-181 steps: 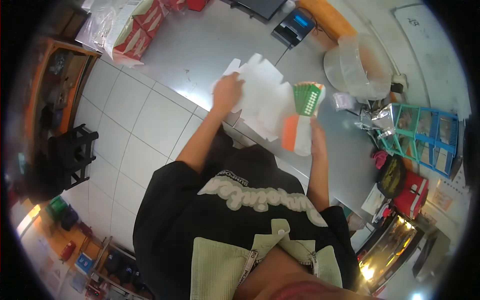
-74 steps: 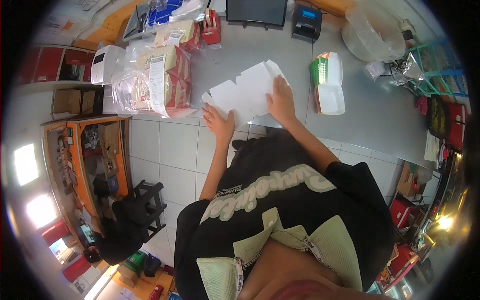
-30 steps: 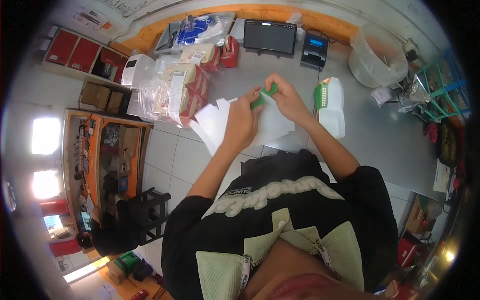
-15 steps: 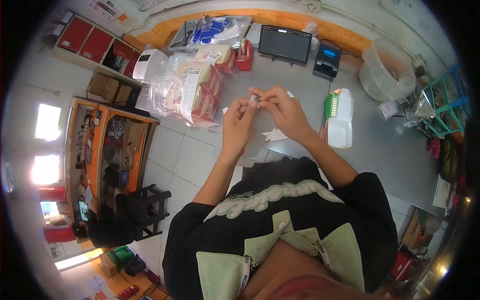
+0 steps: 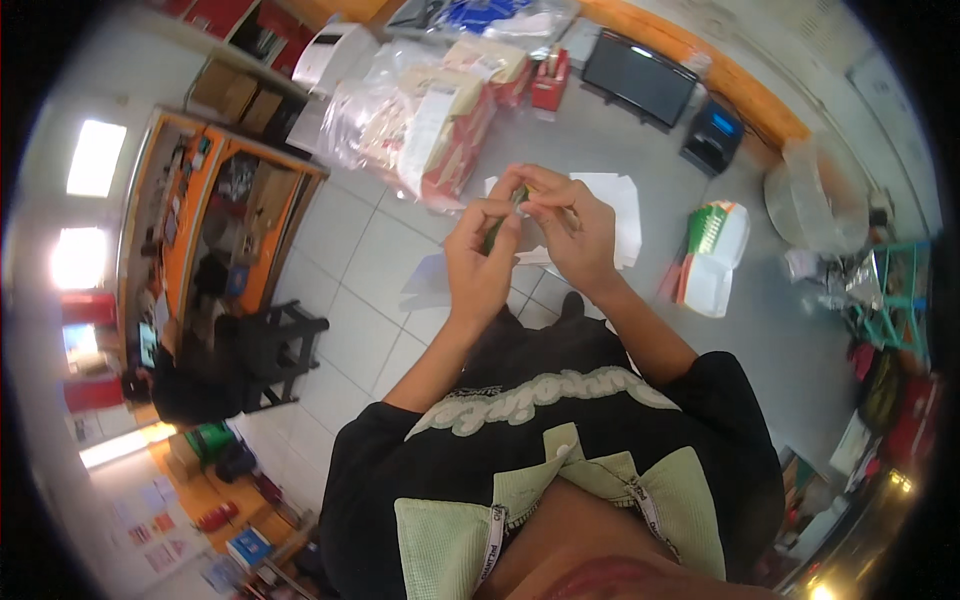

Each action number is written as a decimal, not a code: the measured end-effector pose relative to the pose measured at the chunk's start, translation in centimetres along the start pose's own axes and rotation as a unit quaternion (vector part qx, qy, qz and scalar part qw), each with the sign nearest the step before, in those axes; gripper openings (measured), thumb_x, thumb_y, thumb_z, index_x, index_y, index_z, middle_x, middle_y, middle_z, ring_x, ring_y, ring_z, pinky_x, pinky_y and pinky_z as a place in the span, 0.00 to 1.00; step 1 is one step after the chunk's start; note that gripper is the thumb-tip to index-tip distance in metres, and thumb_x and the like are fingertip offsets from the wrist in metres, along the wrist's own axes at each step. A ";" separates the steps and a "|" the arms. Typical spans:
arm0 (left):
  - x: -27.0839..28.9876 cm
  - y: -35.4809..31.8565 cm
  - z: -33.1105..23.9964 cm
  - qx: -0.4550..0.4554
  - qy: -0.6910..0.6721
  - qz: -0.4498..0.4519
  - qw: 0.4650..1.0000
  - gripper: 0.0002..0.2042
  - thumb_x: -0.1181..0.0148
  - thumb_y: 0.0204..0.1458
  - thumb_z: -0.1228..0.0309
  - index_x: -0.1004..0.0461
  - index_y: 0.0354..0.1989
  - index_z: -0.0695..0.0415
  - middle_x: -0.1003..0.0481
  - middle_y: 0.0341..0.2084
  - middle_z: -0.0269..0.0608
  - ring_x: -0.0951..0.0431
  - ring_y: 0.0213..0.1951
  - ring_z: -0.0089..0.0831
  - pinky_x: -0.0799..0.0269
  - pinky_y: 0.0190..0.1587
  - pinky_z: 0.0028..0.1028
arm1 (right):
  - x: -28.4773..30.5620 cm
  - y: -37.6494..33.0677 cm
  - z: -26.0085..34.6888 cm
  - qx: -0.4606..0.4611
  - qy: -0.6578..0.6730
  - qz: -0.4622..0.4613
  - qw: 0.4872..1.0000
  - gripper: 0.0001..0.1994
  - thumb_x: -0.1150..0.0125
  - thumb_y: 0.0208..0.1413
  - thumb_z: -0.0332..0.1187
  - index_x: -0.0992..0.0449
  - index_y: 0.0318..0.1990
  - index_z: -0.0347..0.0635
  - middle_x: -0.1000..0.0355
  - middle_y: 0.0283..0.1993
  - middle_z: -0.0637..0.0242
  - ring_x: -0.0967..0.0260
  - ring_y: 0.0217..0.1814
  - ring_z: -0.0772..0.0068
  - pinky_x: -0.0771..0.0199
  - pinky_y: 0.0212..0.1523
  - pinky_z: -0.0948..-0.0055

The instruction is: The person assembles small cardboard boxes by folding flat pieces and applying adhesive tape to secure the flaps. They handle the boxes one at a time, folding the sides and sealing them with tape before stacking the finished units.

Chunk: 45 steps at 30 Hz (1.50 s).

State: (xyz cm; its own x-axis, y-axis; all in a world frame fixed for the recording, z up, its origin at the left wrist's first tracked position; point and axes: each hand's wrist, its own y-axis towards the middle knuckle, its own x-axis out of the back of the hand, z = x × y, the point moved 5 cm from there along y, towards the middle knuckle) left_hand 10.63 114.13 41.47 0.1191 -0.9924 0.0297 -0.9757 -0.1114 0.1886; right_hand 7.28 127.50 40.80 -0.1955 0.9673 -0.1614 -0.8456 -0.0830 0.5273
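Both hands are raised close together in front of my chest, over the near edge of the grey table [image 5: 745, 370]. Between them is a white card piece with cut corners [image 5: 612, 205], which looks like a folding food box; green patches show at the fingers. My left hand [image 5: 482, 260] is closed around its left side, thumb pointing up. Fingers bent, my right hand [image 5: 575, 225] pinches it near the top middle. The fingers cover much of the piece, so its folds are partly hidden. Right of my hands, an open green-and-white clamshell food box [image 5: 712, 285] lies on the table.
Plastic-wrapped packed cartons [image 5: 425, 130] stand at the back left, beside a red tape dispenser [image 5: 550, 82]. Farther back are a black screen [image 5: 640, 80] and a small black printer [image 5: 712, 138]. A clear tub [image 5: 815, 200] stands right. A person [image 5: 200, 375] sits at the left.
The view has turned, so the table things appear shifted right and tilted. The white card now shows broadly beside my hands, and more green appears in my left fingers.
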 end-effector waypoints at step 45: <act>39.6 -10.0 6.8 -0.030 0.215 -0.220 0.951 0.10 0.43 0.60 0.67 0.27 0.44 0.60 0.21 0.38 0.51 0.20 0.38 0.47 0.27 0.42 0.37 | -42.1 0.2 -17.8 -0.208 -0.108 0.576 0.783 0.09 0.44 0.63 0.36 0.29 0.43 0.40 0.28 0.32 0.62 0.31 0.33 0.72 0.31 0.36 0.69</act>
State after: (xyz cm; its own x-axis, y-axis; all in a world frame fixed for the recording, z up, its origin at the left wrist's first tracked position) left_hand 23.92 75.57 34.12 0.5894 -0.7367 0.3315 -0.8039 -0.4943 0.3309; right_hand 6.49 82.51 32.84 -0.8975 0.2079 0.3891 -0.2676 -0.9577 -0.1055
